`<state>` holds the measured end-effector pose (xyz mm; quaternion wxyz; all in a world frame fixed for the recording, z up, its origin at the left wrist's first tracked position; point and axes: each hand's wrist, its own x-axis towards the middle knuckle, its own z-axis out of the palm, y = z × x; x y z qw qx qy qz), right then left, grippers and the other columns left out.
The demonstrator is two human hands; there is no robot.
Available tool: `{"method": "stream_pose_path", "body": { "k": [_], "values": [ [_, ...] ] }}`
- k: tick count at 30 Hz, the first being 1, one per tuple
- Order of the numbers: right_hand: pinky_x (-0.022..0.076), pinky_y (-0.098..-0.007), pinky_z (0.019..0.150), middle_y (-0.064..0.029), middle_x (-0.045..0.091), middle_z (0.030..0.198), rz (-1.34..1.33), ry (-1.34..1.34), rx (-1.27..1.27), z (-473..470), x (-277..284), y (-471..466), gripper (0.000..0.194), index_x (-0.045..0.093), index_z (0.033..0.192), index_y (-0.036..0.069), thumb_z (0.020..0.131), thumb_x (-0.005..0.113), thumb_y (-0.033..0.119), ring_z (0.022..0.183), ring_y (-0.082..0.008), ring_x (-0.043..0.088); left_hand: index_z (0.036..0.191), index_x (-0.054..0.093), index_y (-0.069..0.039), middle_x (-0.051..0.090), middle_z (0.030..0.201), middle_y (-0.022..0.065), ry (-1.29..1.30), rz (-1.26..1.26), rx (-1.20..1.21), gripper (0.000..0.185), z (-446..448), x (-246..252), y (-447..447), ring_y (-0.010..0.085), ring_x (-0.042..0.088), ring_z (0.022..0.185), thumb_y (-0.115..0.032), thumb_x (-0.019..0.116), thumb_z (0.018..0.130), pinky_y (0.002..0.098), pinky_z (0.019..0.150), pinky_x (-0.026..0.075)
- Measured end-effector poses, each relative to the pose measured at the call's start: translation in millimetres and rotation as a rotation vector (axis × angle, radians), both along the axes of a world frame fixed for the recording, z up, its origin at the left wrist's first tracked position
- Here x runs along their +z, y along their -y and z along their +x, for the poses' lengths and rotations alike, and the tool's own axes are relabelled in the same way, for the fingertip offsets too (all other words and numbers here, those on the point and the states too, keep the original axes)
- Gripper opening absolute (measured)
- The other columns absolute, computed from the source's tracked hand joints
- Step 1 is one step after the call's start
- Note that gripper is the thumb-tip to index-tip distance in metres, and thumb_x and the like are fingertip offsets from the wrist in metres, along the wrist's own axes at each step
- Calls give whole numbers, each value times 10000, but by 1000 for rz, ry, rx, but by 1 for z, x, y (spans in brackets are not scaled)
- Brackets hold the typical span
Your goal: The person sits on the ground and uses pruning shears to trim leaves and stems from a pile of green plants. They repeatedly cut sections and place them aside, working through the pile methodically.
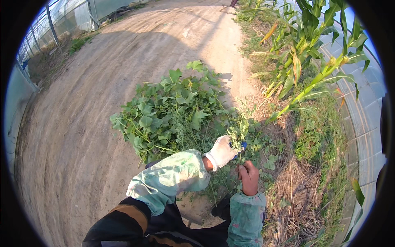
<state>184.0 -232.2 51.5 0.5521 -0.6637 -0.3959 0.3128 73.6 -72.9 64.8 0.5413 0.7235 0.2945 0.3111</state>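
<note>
My left hand (pixel 221 153) wears a white knit glove with blue on its palm side. It grips a leafy weed sprig (pixel 239 131) with pale green seed heads, held upright. Just below and to the right, my bare right hand (pixel 248 177) has its fingers curled together at the lower stem of that sprig; the fingertips are partly hidden. Beyond both hands a large heap of cut green plants (pixel 172 114), with broad lobed leaves, lies on the dirt.
A bare dirt track (pixel 83 117) runs along the left. Tall corn plants (pixel 308 86) lean in from the right, above dry straw (pixel 296 191). Plastic-covered greenhouses (pixel 367 114) flank both sides. My dark shoe (pixel 220 210) stands near the heap. Another person's leg (pixel 233 3) shows far ahead.
</note>
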Motion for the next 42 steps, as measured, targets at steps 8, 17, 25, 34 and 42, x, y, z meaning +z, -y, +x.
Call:
{"method": "stream_pose_path", "body": {
  "k": [8, 17, 25, 34, 42],
  "values": [
    [357, -270, 491, -16, 574, 642, -1, 82, -135, 10, -16, -2, 148, 536, 810, 21, 931, 576, 95, 537, -67, 466, 1054, 681, -8, 690, 860, 182, 65, 248, -146, 299, 3, -13, 9, 317, 660, 744, -262, 688, 896, 409, 739, 519],
    [450, -248, 547, -21, 610, 694, 28, -92, 18, 7, -12, -2, 76, 618, 953, 4, 933, 556, 44, 577, -87, 569, 1130, 676, -53, 699, 1026, 160, 34, 320, -279, 300, -4, -2, 20, 339, 649, 974, -233, 677, 890, 414, 874, 495],
    [435, -232, 532, -39, 644, 785, 37, -61, 60, 5, -4, 1, 70, 603, 997, -1, 949, 571, 38, 585, -66, 551, 1055, 684, -14, 691, 804, 64, 34, -5, -34, 300, 7, -13, 0, 132, 583, 665, -251, 758, 886, 327, 659, 518],
    [404, -237, 481, -38, 629, 714, 61, 28, -15, -7, 0, 1, 60, 596, 988, -9, 940, 586, 27, 529, -61, 521, 1052, 679, -34, 659, 801, -17, 67, -374, -134, 254, 2, 3, 6, 50, 538, 671, -202, 767, 883, 252, 589, 476],
    [410, -288, 493, -62, 582, 635, 54, 246, -113, -5, -11, 1, 67, 600, 970, -19, 935, 594, 37, 532, -88, 533, 1068, 680, -1, 685, 857, 0, 115, -488, -119, 260, 5, -1, 12, 58, 566, 707, -134, 771, 863, 252, 623, 488]
  ]
}}
